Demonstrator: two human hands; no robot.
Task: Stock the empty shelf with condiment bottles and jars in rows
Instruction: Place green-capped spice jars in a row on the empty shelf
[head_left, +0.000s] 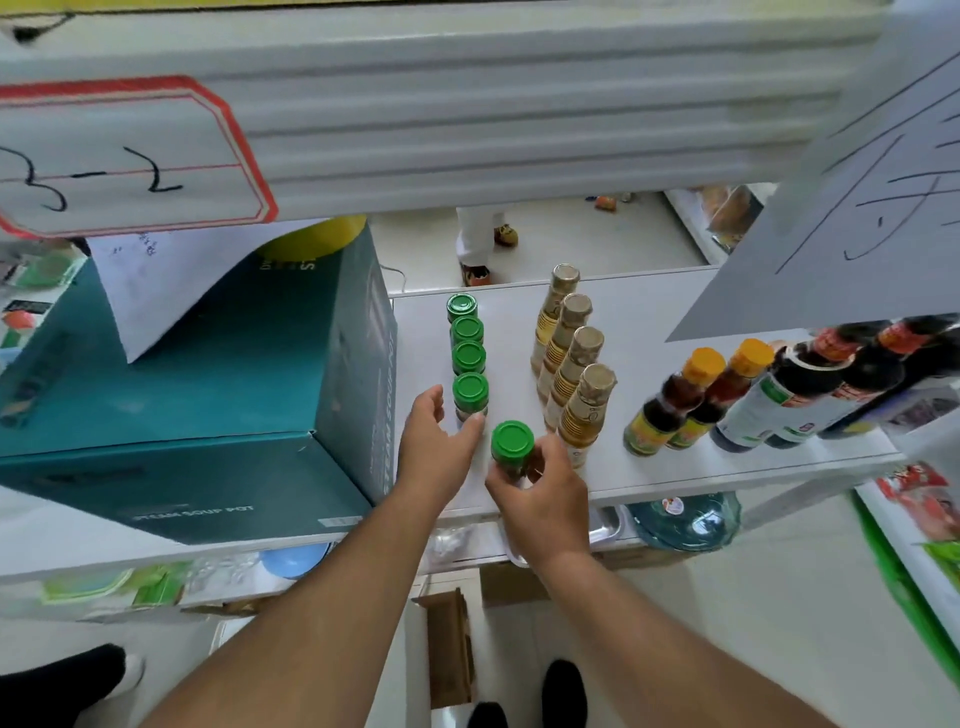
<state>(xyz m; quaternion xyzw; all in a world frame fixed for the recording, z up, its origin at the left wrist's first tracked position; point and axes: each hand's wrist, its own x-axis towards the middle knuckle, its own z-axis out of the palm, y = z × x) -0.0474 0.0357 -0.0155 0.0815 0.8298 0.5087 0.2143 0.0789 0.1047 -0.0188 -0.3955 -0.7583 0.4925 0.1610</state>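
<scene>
**Inspector:** What is obscured?

**Assistant:** The upper shelf (467, 104) blocks the back of the white shelf (649, 467). A hanging paper sign (857, 208) cuts off the tops of the dark sauce bottles (810, 384) at the right. Labels on the green-capped jars are too blurred to read.

**Inspector:** Hands?

**Assistant:** The right hand (545, 499) has its fingers curled round a green-capped jar (511, 449) at the shelf's front edge; I cannot tell whether the jar rests on the shelf. The left hand (436, 447) is spread, its thumb touching the base of the nearest jar in the row of four green-capped jars (467, 353); it grips nothing.

**Inspector:** Surroundings?

**Assistant:** A row of four gold-capped bottles (571, 364) stands right of the jars, then two orange-capped bottles (696, 400). A teal box (208, 389) bounds the jars on the left, just beside the left hand.
</scene>
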